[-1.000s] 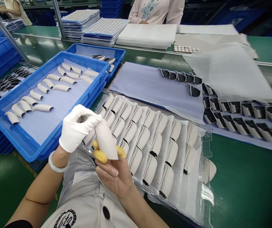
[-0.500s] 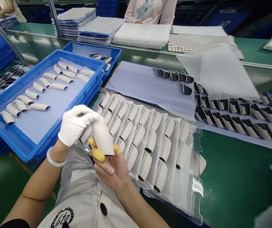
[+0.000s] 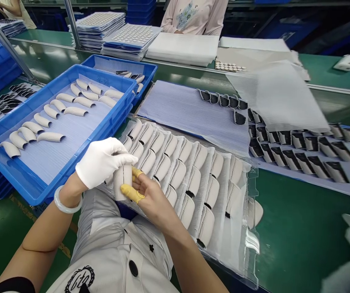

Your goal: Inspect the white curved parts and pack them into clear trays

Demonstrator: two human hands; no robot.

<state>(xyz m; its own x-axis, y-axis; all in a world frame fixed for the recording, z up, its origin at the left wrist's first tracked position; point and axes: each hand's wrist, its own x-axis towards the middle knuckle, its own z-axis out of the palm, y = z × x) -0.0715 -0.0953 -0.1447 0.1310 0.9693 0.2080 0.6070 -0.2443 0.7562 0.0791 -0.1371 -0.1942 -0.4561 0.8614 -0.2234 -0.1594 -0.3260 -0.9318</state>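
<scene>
A beige ribbed curved cover is held between both my hands, above the near left corner of a clear plastic tray. My left hand, in a white glove, grips its upper end. My right hand, with yellow finger cots on thumb and fingers, pinches its side from the right. A dark seam line runs down the face turned toward me. Rows of similar beige covers lie in the tray between strips of white foam sheet.
On the left stands a blue bin with several beige covers on a lining sheet. Dark-lined pieces lie on a sheet at right, partly under translucent foam. Paper stacks and a person in pink are across the bench.
The beige cover has been turned so that its seamed face shows. My right hand has moved up from below it to its right side, and my left hand has shifted slightly right.
</scene>
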